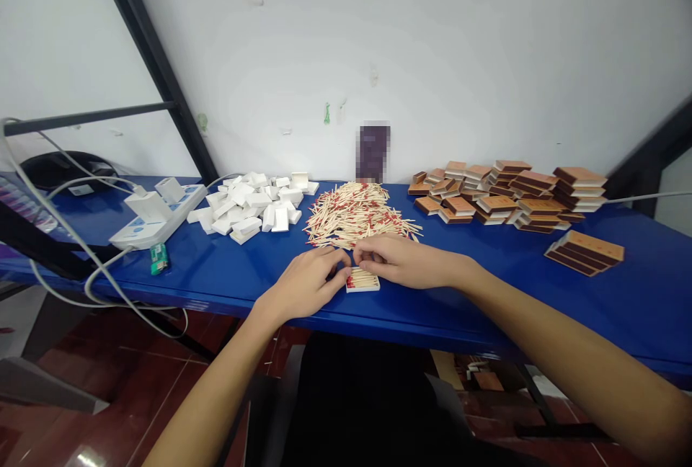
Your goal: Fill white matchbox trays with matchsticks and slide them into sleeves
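Note:
A small white matchbox tray (363, 288) lies near the front edge of the blue table, with red-tipped matches (361, 277) side by side in it. My left hand (307, 281) grips the tray's left end, thumb and forefinger curled against it. Over the tray's far right side, my right hand (397, 259) has its fingers bent and pressed together; whatever is between the fingertips is hidden. Just beyond both hands spreads a large heap of loose matches (357, 211), their red heads pointing various ways.
A pile of white empty trays (254, 200) is at left. Brown matchbox sleeves (497, 197) are stacked at right, with another group (584, 251) nearer. A power strip (162, 218) with cables and a green small packet (158, 259) lie left on the blue table (216, 276).

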Tool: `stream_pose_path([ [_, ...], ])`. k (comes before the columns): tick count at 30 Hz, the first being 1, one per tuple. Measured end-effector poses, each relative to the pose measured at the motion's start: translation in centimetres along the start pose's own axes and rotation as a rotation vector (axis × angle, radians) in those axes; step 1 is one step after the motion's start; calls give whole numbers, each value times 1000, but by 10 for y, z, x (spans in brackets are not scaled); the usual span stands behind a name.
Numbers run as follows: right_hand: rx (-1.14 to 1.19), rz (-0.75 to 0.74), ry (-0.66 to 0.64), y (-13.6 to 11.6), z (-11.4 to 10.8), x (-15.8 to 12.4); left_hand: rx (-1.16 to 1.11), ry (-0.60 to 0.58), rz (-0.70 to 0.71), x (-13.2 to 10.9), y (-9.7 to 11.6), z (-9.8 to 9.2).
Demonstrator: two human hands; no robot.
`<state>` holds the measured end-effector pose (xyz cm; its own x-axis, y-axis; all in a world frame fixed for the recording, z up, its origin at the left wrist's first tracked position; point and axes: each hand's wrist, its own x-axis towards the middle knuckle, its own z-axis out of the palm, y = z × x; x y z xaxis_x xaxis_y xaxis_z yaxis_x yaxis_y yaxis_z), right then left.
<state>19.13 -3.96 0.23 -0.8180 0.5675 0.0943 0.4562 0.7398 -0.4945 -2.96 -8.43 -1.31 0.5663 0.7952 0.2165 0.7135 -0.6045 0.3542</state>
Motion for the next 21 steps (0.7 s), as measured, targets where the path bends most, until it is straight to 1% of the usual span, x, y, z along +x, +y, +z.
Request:
stream_pose_path([
  [5,-12,22,-3,0,3,1,-5,7,3,0,-1,0],
  [8,-41,13,31,-4,-4,0,-4,6,10,0,-1,0],
  [10,-61,16,110,-7,-15,-5,-9,6,14,0,-1,-1],
  [12,-105,60,279,-8,-30,-17,-21,7,16,-1,0,-1],
  [14,-159,156,456,-4,-46,-40,-34,14,19,-1,0,-2],
  [16,-219,276,557,6,-61,-73,-39,15,24,-1,0,-2],
  [18,-315,442,604,24,-73,-113,-35,10,25,-1,0,-2],
  [20,-447,650,637,47,-83,-156,-33,6,25,0,-1,-2],
  [21,-494,732,623,59,-86,-178,-37,7,27,0,-2,-2],
])
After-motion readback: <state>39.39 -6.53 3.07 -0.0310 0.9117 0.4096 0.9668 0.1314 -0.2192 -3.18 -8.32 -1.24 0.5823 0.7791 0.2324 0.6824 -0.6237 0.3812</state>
